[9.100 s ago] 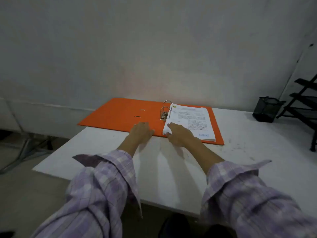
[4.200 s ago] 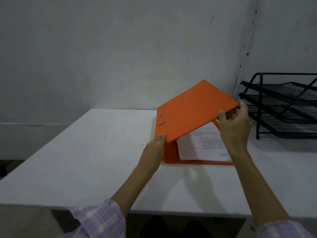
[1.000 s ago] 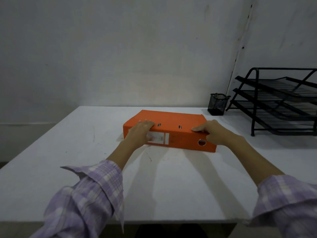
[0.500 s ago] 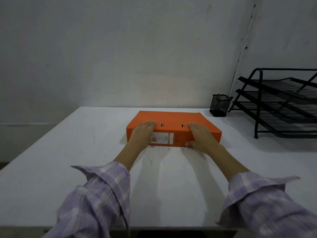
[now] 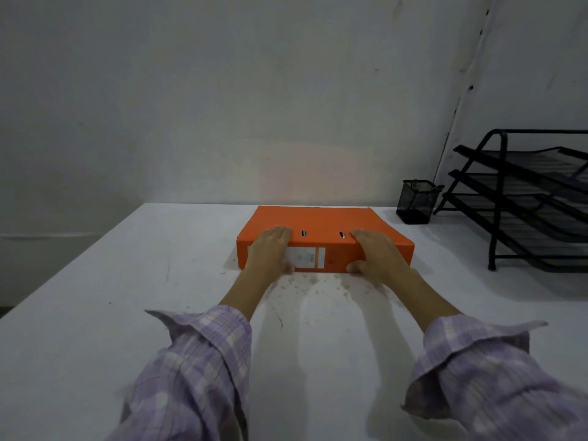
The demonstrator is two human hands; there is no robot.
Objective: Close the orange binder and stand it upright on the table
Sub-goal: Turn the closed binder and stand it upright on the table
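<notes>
The orange binder point(image 5: 321, 219) lies flat and closed on the white table point(image 5: 127, 281), its spine with a white label facing me. My left hand point(image 5: 269, 249) grips the left part of the spine, fingers over the top cover and thumb low at the spine's base. My right hand point(image 5: 378, 253) grips the right part of the spine the same way. Both wrists rest near the table surface.
A black mesh pen cup point(image 5: 415, 200) stands at the back right. A black tiered paper tray rack point(image 5: 521, 198) fills the right side of the table. A grey wall runs close behind the binder. Small stains mark the table in front of the spine.
The binder was closed from lying open and turned so its spine faces me. In the last second my right hand slid from the binder's right end onto the spine.
</notes>
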